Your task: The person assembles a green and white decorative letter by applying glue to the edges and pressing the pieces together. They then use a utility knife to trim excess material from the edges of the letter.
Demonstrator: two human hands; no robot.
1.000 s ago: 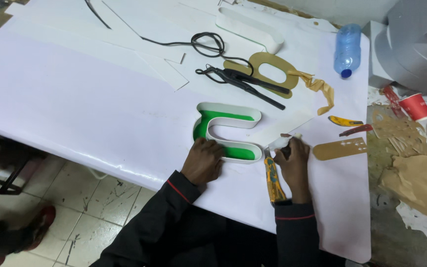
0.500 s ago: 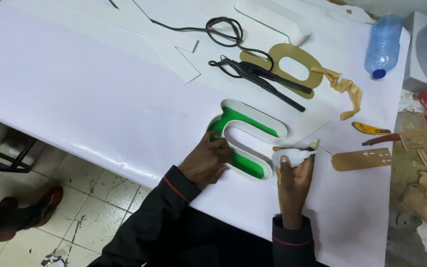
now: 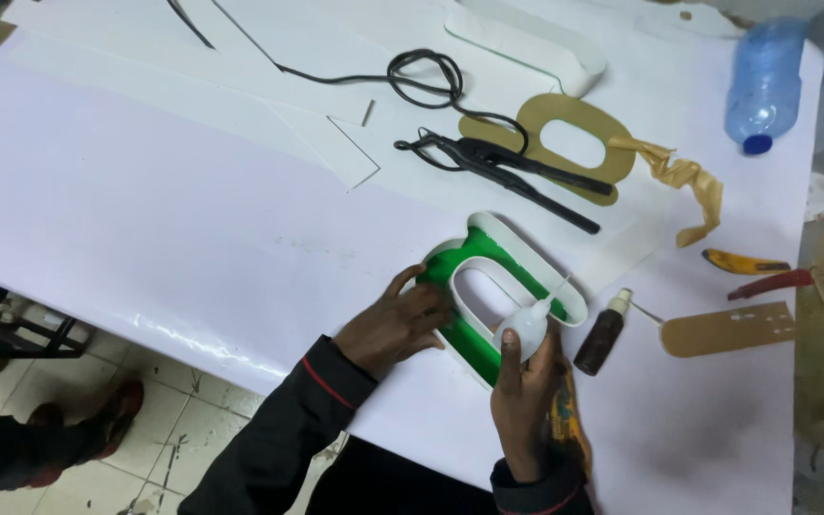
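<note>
A green sign letter with a white raised rim [image 3: 498, 277] lies flat on the white table [image 3: 145, 219] near its front edge. My left hand [image 3: 395, 322] presses on the letter's left side, fingers spread over the rim. My right hand [image 3: 524, 386] holds a small white squeeze bottle [image 3: 526, 326] whose thin nozzle points up and right at the letter's right rim. A small dark brown bottle [image 3: 604, 336] stands just right of that hand.
Black long-handled pliers [image 3: 503, 170] and a black cable [image 3: 412, 76] lie behind the letter. A tan oval cutout [image 3: 565, 143] with a curled tan strip [image 3: 684, 186], a blue plastic bottle [image 3: 765, 81], a yellow-handled tool [image 3: 744, 262] and a tan strip [image 3: 727, 329] sit to the right.
My right hand has brought the white squeeze bottle up to the letter's right rim. The left hand stays on the letter's left side; the view has shifted.
</note>
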